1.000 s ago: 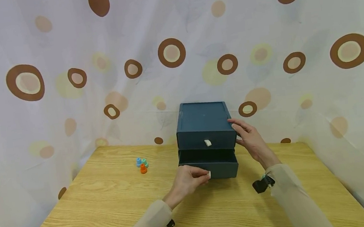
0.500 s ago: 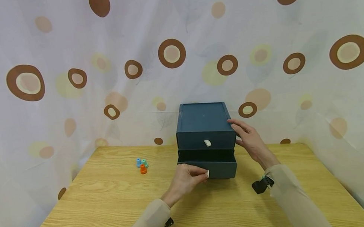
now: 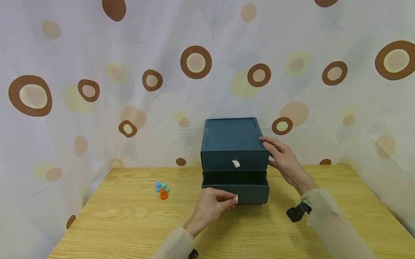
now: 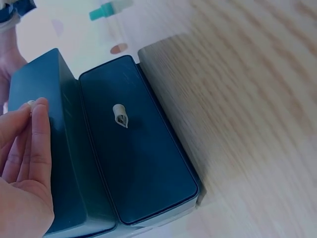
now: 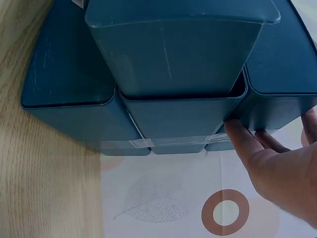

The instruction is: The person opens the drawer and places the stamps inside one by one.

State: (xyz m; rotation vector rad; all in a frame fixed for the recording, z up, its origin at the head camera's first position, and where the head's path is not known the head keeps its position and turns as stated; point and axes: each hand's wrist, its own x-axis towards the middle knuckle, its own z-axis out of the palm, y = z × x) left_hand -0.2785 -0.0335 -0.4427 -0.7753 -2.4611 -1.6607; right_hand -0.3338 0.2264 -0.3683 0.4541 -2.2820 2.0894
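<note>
A dark blue drawer cabinet (image 3: 232, 133) stands against the back curtain. Its middle drawer (image 3: 253, 193) is pulled partway out, and the inside looks too dark to make out. My left hand (image 3: 206, 206) pinches that drawer's small white pull tab (image 3: 236, 199) between thumb and fingers. In the left wrist view, the bottom drawer (image 4: 148, 168) below it is closed, with its own white tab (image 4: 120, 115). My right hand (image 3: 287, 164) rests against the cabinet's right side near the top drawer (image 3: 216, 160); extended fingers (image 5: 242, 141) touch the side in the right wrist view.
Three small cone-shaped pieces, one blue (image 3: 158, 186), one teal (image 3: 166, 187) and one orange (image 3: 163, 194), stand together left of the cabinet on the wooden table (image 3: 119, 233). A spotted curtain (image 3: 165, 31) hangs behind and at both sides.
Almost nothing differs. The left hand with the tab, the drawer and the right hand sit very slightly further left in the head view, as does the cabinet. Both hands keep their hold or touch.
</note>
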